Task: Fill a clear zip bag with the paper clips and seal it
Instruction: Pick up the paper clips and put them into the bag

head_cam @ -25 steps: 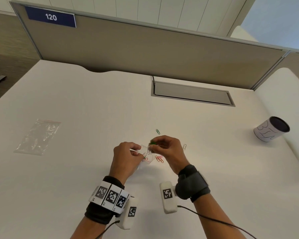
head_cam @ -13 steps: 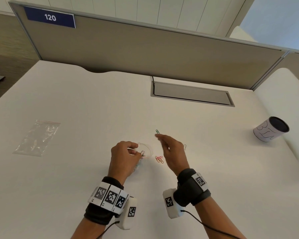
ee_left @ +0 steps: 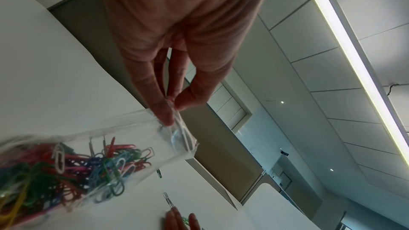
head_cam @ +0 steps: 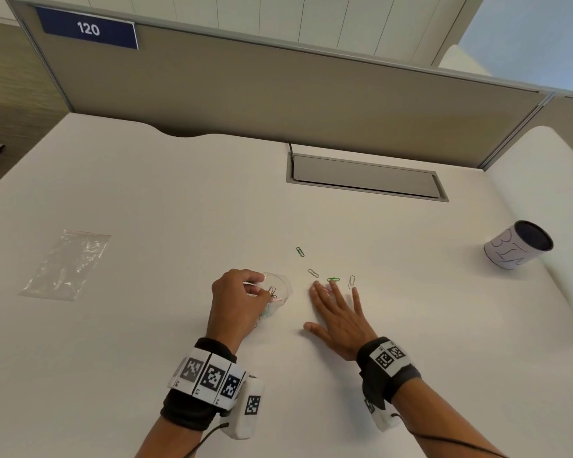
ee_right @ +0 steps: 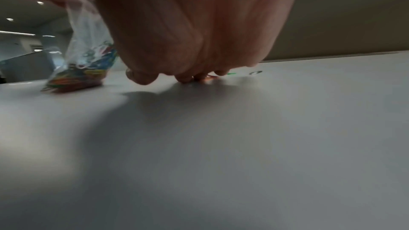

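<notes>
Head view: white desk (head_cam: 146,325) meets a beige partition (head_cam: 278,94).

Zip bag (ee_left: 132,139) — clear glossy plastic, crinkled; desk (head_cam: 146,193) — smooth matt white.

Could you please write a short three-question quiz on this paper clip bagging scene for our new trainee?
1. True or false: the left hand pinches the mouth of the zip bag.
2. The right hand is: A) fist, B) flat on the desk with fingers spread, C) gripping the cup.
3. Fill in: a second, empty bag lies to the person's ____.

Key: 1 true; 2 B; 3 left.
</notes>
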`<state>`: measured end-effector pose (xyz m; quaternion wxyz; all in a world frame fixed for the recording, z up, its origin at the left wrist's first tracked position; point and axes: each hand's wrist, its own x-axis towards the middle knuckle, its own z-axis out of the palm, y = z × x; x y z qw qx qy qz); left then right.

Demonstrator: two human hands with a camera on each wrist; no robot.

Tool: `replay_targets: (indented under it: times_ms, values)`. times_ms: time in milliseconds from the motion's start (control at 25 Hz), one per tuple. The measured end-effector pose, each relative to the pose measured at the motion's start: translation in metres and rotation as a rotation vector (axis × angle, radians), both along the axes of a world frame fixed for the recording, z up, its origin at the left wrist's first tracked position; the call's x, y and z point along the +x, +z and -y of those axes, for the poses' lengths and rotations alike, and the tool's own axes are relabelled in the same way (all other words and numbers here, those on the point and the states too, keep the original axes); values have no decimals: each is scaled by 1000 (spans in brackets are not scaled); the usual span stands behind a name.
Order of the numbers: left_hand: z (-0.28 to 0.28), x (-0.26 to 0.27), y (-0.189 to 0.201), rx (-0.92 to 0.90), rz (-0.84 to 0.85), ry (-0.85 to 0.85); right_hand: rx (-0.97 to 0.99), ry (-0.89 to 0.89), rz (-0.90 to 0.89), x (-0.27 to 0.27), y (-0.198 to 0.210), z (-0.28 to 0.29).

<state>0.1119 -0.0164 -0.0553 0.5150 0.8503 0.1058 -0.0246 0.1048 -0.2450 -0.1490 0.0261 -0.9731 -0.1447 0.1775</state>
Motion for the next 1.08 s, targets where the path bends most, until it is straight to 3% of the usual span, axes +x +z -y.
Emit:
replay_targets:
  times_ms: [160, 240, 400, 560, 680, 760, 920, 1040, 1080]
  values:
    - [0, 0, -1, -8, -11, 2, 281, -398, 9, 24, 0, 16]
    - [0, 1, -2, 0, -15, 6, 322, -536, -28, 35, -2, 14]
    - [2, 1, -3, 13, -14, 3, 275, -372, 2, 28, -8, -17]
    - [4, 3, -2, 26, -23, 12, 253, -349, 31, 66, 9, -31]
    - [6, 5, -2, 26, -18, 50, 122, -104, -54, 91, 14, -38]
    - [7, 5, -3, 23, -15, 63, 98, -38, -97, 92, 14, -37]
    - [7, 5, -4, 15, -6, 76, 253, -84, -86, 57, 11, -8]
    - [8, 5, -3, 14, -1, 78, 620, -353, 100, 41, 18, 25]
    - [8, 5, -3, 17, -3, 76, 659, -390, 124, 41, 19, 32]
